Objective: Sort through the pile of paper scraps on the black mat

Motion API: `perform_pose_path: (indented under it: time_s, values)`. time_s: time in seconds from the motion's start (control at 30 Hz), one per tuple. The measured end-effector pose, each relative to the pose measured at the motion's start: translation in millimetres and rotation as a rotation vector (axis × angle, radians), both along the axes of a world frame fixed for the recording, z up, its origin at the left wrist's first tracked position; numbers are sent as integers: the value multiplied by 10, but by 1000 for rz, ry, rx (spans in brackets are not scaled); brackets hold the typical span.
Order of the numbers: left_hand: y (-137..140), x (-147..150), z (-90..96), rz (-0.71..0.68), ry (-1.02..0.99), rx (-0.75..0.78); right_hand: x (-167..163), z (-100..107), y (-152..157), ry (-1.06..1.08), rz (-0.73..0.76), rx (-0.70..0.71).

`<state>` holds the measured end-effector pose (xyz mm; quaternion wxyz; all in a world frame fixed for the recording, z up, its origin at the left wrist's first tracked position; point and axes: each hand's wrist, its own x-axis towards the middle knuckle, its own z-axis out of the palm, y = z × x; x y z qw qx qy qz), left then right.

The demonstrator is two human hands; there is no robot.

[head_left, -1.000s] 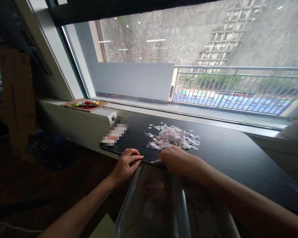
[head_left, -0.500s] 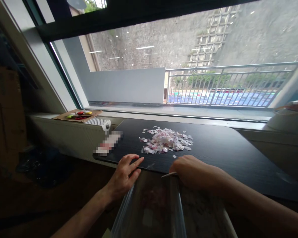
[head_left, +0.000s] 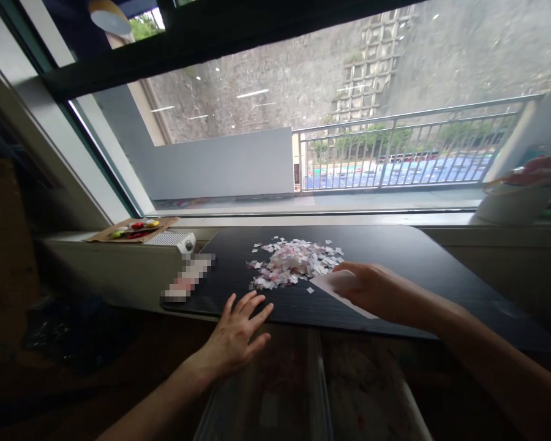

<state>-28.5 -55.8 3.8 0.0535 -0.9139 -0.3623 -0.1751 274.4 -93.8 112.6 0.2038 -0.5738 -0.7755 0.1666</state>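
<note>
A loose heap of small square paper pieces (head_left: 294, 262) lies on the black tabletop (head_left: 395, 251). In my right hand (head_left: 371, 288), a thin, stiff-looking white card (head_left: 337, 286) is gripped, its left tip close to the heap's lower right edge. One single paper square (head_left: 310, 290) lies apart, just left of the card's tip. My left hand (head_left: 241, 334) is open and spread at the table's front edge, holding nothing. Under that edge is a clear plastic container (head_left: 319, 380), dim inside, with faint pale shapes in it.
To the left, a radiator (head_left: 119, 263) runs under the window, with cardboard (head_left: 101, 231) and colourful small items on top. A pixelated strip (head_left: 188, 278) lies at the table's left end. A dark plastic bag (head_left: 73, 334) sits on the floor. Another pale-edged container (head_left: 371, 392) stands lower right.
My right hand has risen from the table's front edge onto the tabletop beside the heap, turning the card to show its face. My left hand's fingers have spread. The view has tilted slightly.
</note>
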Motion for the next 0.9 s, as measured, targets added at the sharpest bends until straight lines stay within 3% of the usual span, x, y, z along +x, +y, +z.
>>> perform_pose_path:
  time_s: [0.1,0.27,0.4,0.6,0.77,0.9]
  values:
    - [-18,13,9,-15,-25,0,-197,34,56,-170,41,9]
    - [95,-72,122,146,-322,61,-814,39,231,-465,262,25]
    - [214,-177,20,203,-386,24,-1131,-54,313,-594,348,54]
    - [203,-157,-158,232,-419,52,-1058,-75,264,-643,403,2]
    - [191,-135,-168,243,-420,53,-1124,-48,324,-669,384,13]
    - [185,-145,-145,237,-440,31,-1089,-76,173,-668,376,-39]
